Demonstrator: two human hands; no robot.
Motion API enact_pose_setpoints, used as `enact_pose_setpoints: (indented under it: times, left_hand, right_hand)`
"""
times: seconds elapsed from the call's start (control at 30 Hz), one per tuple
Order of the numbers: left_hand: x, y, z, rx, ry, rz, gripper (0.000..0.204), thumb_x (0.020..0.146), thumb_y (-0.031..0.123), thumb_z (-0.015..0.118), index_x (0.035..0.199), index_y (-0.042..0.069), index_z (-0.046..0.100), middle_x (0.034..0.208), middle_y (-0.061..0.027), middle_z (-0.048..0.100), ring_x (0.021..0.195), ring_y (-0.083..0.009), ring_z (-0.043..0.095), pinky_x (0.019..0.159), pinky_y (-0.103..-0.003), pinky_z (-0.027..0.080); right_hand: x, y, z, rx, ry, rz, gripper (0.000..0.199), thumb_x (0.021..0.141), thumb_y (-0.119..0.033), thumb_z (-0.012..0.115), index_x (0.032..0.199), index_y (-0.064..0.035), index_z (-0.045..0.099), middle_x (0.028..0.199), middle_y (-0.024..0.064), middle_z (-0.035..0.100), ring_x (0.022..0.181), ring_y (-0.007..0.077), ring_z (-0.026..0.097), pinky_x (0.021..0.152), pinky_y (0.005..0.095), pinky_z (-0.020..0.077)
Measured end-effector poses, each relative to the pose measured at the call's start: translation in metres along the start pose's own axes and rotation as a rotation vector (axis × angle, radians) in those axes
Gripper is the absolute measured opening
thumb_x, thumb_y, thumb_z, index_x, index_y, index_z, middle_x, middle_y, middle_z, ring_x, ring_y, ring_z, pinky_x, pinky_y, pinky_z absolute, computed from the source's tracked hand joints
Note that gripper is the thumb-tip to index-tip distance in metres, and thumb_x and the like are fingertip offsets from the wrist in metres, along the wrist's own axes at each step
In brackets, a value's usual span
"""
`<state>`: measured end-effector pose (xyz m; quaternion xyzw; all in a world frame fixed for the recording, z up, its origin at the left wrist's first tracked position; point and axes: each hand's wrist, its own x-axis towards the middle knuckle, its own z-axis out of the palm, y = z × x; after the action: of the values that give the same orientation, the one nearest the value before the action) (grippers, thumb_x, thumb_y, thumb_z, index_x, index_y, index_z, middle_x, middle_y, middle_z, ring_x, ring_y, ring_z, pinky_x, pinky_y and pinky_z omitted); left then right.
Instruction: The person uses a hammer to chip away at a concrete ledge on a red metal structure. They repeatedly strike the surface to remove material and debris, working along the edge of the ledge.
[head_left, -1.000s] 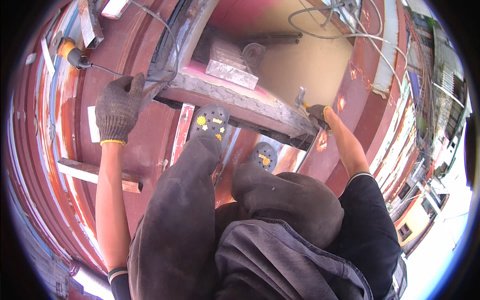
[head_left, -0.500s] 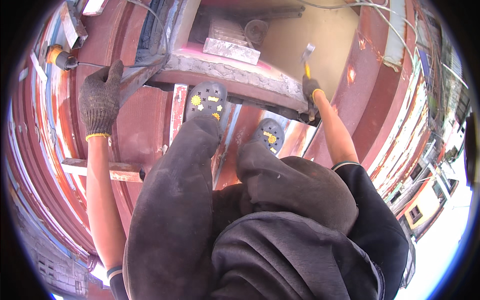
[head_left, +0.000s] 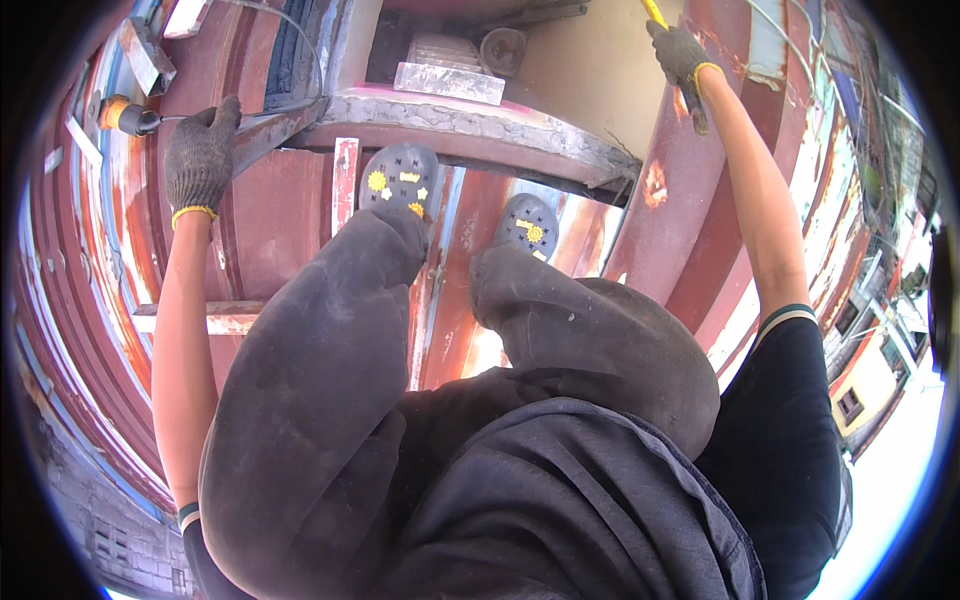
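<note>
Head view: flat grey metal bar (head_left: 268,140) gripped by left hand (head_left: 200,158), long axis slanted toward near-left corner of concrete-edged opening (head_left: 470,122); slim yellow handle (head_left: 655,13) clenched by right hand (head_left: 682,55), farther off.

The top edge is cutting off the head of the hammer (head_left: 654,12), while the right hand (head_left: 682,55) is covering part of its handle. The left hand (head_left: 201,160) is hiding the near end of the metal bar (head_left: 272,134). The left forearm (head_left: 183,350) is crossing over a rusty tube (head_left: 232,318), and the trouser legs (head_left: 320,330) are concealing the heels of both clogs (head_left: 402,180).
</note>
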<state>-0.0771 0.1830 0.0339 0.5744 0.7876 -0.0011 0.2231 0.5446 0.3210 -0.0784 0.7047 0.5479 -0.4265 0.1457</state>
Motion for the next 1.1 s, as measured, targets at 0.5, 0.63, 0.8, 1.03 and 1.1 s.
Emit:
enact_pose_setpoints:
  times: [0.5,0.63,0.8,1.03,1.1]
  left_hand:
    - [-0.007,0.018,0.006,-0.05,0.021,-0.017,0.061,0.091,0.054,0.051,0.094,-0.003,0.071,0.081,-0.0299,0.064,0.079,-0.042,0.066,0.075,-0.047,0.049]
    - [-0.013,0.009,-0.002,-0.04,-0.007,-0.081,0.058,0.092,0.051,0.053,0.093,-0.004,0.07,0.081,-0.0282,0.064,0.073,-0.0405,0.064,0.071,-0.045,0.048]
    - [-0.011,0.011,0.002,-0.079,-0.011,-0.087,0.055,0.092,0.049,0.055,0.096,-0.003,0.071,0.08,-0.0244,0.067,0.07,-0.0371,0.064,0.071,-0.042,0.049]
    - [-0.003,0.024,0.008,-0.11,-0.006,-0.065,0.052,0.09,0.048,0.058,0.098,-0.002,0.073,0.084,-0.0222,0.07,0.074,-0.0343,0.068,0.074,-0.04,0.051]
    - [-0.004,0.015,-0.001,-0.03,0.063,-0.119,0.052,0.09,0.049,0.059,0.098,-0.001,0.073,0.084,-0.0213,0.07,0.076,-0.0342,0.069,0.076,-0.039,0.052]
  right_hand:
    - [-0.106,-0.065,-0.051,-0.468,0.047,0.003,0.031,0.089,-0.031,0.057,0.099,-0.0026,0.053,0.068,0.0133,0.06,0.06,0.0292,0.062,0.06,0.0396,0.0507]
    - [-0.121,-0.141,-0.079,-0.359,0.196,-0.011,0.029,0.103,-0.03,0.037,0.107,-0.0084,0.056,0.074,0.0064,0.058,0.055,0.0202,0.053,0.048,0.0406,0.0422]
    - [-0.043,-0.109,-0.028,-0.076,0.689,0.059,0.028,0.098,-0.031,0.043,0.103,-0.0067,0.055,0.074,0.0146,0.055,0.065,0.0262,0.053,0.057,0.0403,0.0418]
    - [0.027,0.129,0.217,-0.275,-0.08,0.417,0.047,0.094,-0.042,0.044,0.094,0.0006,0.064,0.096,0.0288,0.063,0.095,0.0439,0.06,0.082,0.049,0.0487]
    - [0.039,0.076,0.218,-0.274,-0.487,0.53,0.041,0.09,-0.038,0.046,0.08,-0.0026,0.064,0.076,0.0214,0.062,0.07,0.0372,0.062,0.064,0.0481,0.0492]
